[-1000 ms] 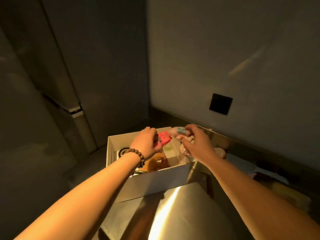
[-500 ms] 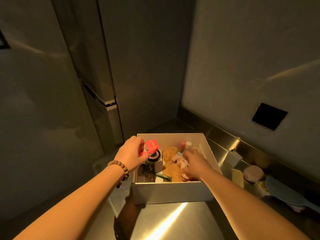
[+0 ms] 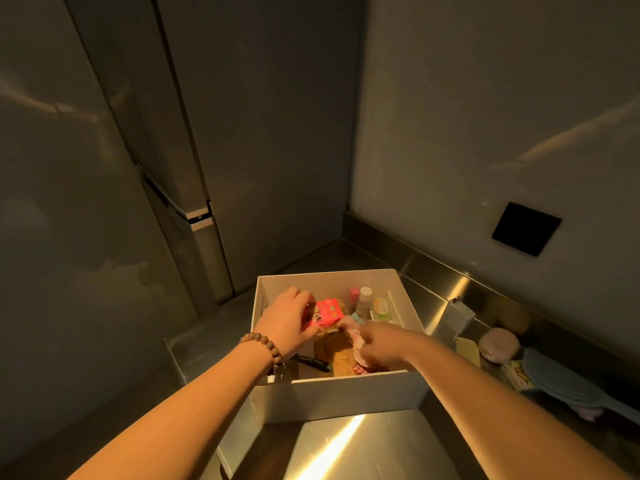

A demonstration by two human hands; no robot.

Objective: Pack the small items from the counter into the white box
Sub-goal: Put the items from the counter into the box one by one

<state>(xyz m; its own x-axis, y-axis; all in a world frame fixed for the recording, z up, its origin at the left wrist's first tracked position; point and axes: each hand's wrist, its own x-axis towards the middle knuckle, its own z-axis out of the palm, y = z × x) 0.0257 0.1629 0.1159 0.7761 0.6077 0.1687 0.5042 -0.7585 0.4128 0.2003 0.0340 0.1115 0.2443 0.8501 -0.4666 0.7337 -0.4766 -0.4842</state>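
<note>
From the head camera, the white box (image 3: 341, 396), a matte rectangular carton, sits on the brushed steel counter (image 3: 381, 445). Inside it the left hand (image 3: 287, 322), wearing a wooden bead bracelet (image 3: 265, 348), pinches a glossy pink square packet (image 3: 327, 311), tilted on edge. The right hand (image 3: 379, 344) closes on pink-and-white cloth (image 3: 356, 339) beside a fuzzy brown plush toy (image 3: 341, 356). Small bottles (image 3: 363, 301) stand upright at the box's far wall

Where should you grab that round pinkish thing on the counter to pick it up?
Probably grip the round pinkish case by its curved rim, coming from above: it looks to lie flat with its top uncovered. The blue item crowds its right side.
</note>
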